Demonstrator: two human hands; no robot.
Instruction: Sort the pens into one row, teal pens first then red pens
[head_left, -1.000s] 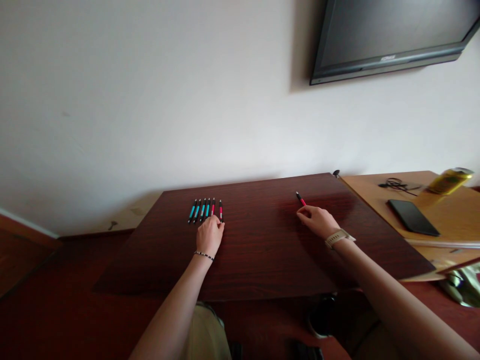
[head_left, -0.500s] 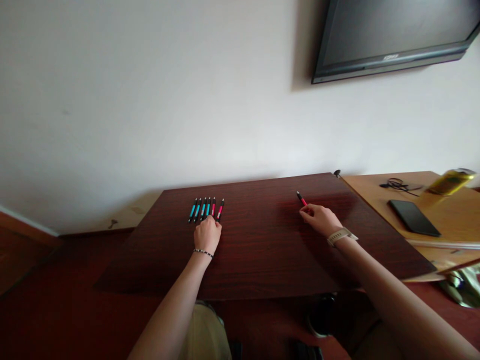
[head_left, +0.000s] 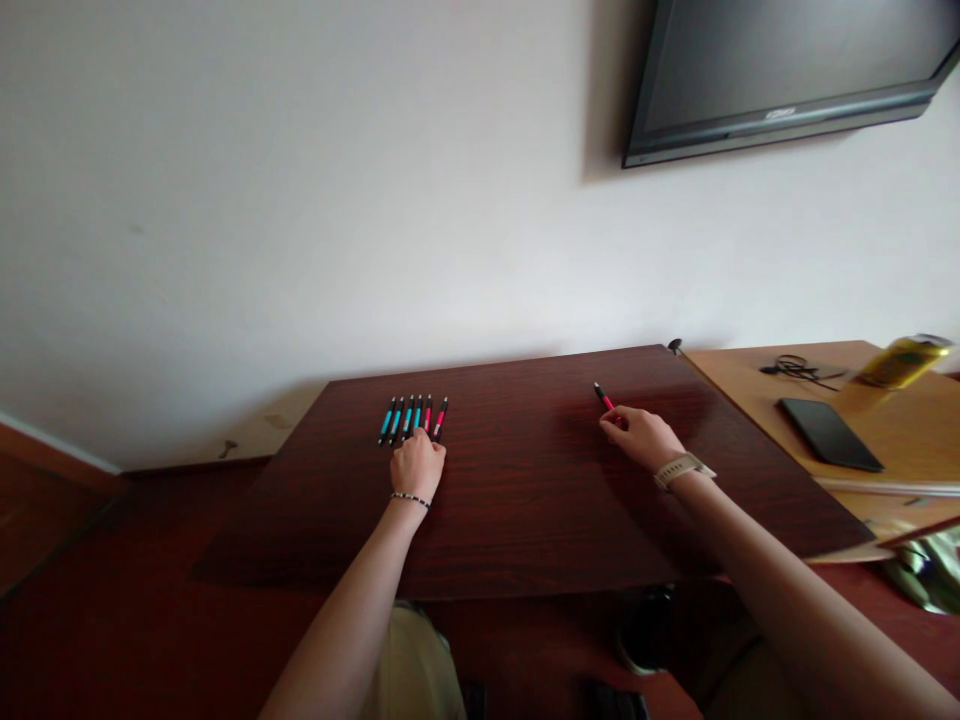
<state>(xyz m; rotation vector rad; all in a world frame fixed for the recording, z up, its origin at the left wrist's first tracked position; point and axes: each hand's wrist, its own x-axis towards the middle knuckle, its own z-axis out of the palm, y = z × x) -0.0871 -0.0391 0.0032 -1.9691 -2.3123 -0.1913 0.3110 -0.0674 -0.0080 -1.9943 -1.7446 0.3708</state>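
Several pens lie side by side on the dark red-brown table (head_left: 517,500), left of its middle: blue pens (head_left: 388,421) on the left and two pink pens (head_left: 440,419) on the right. My left hand (head_left: 418,466) is closed at the near ends of the right-hand pens; its fingertips are hidden, so what they hold cannot be made out. Further right, my right hand (head_left: 643,437) pinches the near end of another pink pen (head_left: 604,397), whose black tip points away toward the wall.
A lighter wooden desk (head_left: 915,440) adjoins on the right, with a black phone (head_left: 829,434), a coiled cable (head_left: 799,370) and a yellow can (head_left: 906,361). A television (head_left: 787,75) hangs on the wall (head_left: 337,180) above.
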